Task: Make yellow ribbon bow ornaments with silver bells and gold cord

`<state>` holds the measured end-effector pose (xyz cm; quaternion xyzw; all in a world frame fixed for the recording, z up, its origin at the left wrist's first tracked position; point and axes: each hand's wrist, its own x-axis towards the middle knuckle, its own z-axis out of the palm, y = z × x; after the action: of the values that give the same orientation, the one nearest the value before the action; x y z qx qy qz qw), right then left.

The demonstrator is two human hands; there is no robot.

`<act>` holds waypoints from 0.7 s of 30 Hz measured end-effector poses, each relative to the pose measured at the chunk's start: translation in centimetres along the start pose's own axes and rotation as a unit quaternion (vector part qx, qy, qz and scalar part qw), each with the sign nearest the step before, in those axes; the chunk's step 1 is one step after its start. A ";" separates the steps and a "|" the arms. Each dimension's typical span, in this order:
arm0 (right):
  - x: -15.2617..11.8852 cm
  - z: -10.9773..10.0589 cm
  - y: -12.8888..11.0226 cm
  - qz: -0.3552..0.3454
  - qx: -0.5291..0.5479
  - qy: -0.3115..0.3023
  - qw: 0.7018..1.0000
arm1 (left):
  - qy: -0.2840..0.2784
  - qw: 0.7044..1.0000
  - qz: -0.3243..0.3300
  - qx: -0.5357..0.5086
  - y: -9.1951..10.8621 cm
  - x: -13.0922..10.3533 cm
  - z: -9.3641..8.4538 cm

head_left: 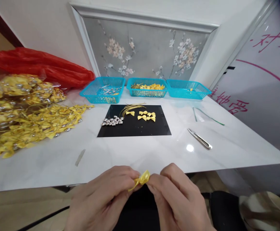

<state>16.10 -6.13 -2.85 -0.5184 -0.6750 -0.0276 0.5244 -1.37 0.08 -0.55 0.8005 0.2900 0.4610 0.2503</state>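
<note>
Just off the table's front edge, a yellow ribbon bow [144, 177] is pinched between my two hands. My left hand [106, 189] grips its left side with closed fingers, where a thin yellow strand sticks out. My right hand [178, 192] has thumb and forefinger pressed together at the bow's right side. The fingertips hide part of it. Beyond them, a black mat [130, 130] bears several yellow bows [146, 116], a pile of silvery beads [112, 121] and a bundle of gold cords [131, 108].
Blue baskets [101, 100] with small parts line the wall. Steel snips [199, 138] lie right of the mat, below a green-edged clear strip [209, 117]. At left are heaped yellow bow strings [46, 123] and a red bag [39, 65]. A clear scrap [80, 157] lies nearer.
</note>
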 end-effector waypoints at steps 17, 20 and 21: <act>-0.1 -0.4 0.2 0.000 -0.008 -0.007 1.000 | -0.018 0.998 -0.039 -0.056 -0.2 0.0 0.2; -0.3 -0.3 -0.1 0.034 -0.003 -0.010 0.999 | -0.009 0.993 -0.087 -0.077 0.0 0.2 0.2; -0.3 -0.3 -0.2 0.045 -0.001 -0.009 0.999 | -0.010 0.988 -0.125 -0.092 0.0 0.3 0.2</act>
<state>16.13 -6.63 -2.81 -0.5491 -0.6554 -0.0005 0.5186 -1.05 0.22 -0.49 0.7357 0.3416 0.4430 0.3817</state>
